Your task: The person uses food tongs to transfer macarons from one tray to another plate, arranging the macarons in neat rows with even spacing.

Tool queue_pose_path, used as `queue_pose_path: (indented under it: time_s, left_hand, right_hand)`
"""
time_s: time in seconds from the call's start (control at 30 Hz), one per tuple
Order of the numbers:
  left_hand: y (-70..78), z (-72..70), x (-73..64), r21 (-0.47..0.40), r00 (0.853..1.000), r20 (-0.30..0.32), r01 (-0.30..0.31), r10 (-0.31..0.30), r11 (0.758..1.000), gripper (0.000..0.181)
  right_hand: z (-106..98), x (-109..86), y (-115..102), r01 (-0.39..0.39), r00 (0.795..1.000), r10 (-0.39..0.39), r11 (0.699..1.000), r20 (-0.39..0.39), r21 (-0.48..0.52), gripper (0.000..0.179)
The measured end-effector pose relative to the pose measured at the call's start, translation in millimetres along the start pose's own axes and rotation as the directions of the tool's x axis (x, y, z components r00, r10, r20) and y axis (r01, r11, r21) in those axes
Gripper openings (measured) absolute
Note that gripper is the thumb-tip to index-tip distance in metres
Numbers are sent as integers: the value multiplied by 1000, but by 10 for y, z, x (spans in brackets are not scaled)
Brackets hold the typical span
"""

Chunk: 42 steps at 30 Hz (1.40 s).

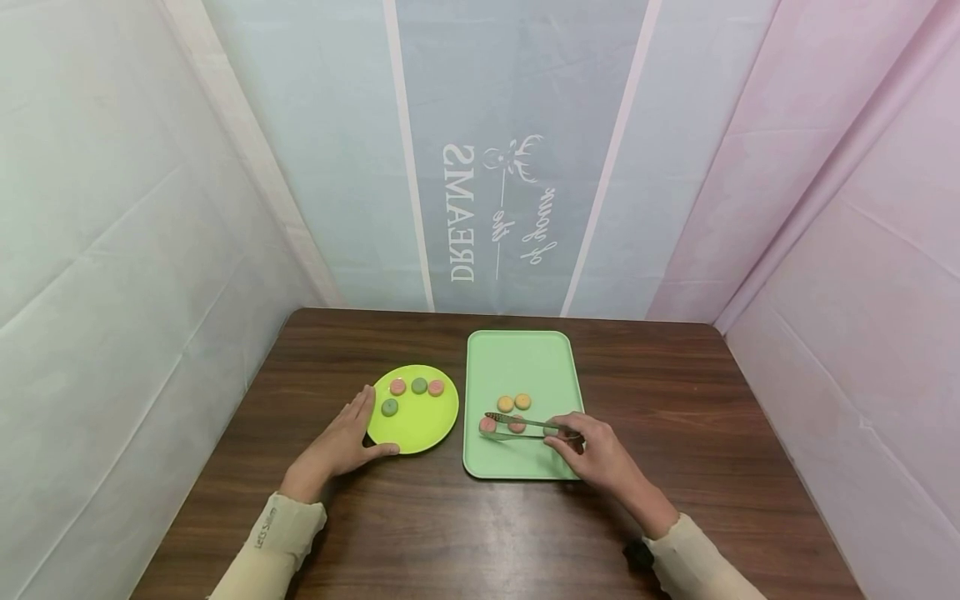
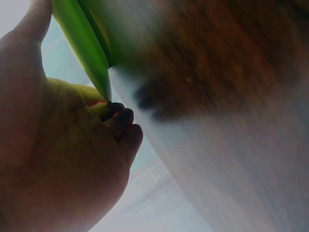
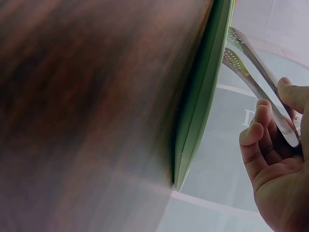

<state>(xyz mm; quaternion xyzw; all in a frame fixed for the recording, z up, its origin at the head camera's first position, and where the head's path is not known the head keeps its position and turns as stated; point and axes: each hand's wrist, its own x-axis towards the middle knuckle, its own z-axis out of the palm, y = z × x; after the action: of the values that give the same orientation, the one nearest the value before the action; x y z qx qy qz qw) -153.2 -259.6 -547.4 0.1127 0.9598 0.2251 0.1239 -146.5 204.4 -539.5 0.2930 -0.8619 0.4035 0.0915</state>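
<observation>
Slim metal tongs [image 1: 498, 417], perforated at the tips, spread apart over pink macarons [image 1: 487, 425] on a pale-green tray [image 1: 517, 358], near yellow macarons [image 1: 506, 404]. Left of that, flat on the bench [image 1: 637, 375], a round lime plate [image 1: 416, 429] bearing four macarons, pink and green.

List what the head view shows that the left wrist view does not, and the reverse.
Only the head view: the right hand holding metal tongs over the pale green tray, yellow pieces and pink pieces on that tray, pink and green pieces on the plate, and the lettering on the backdrop.

Only the left wrist view: the palm side of the left hand and a close, side-on look at the plate's edge.

Both: the left hand touching the plate, the dark wooden table and pale backdrop.
</observation>
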Motion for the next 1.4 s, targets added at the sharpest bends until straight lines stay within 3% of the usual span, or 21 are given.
queue_pose_path:
  time_s: [1.4]
  left_hand:
    - [1,-40,2,8,1000,17,12,-12,1000,127]
  right_hand:
    - [-30,63,-1,48,998,-48,999,-29,-26,22]
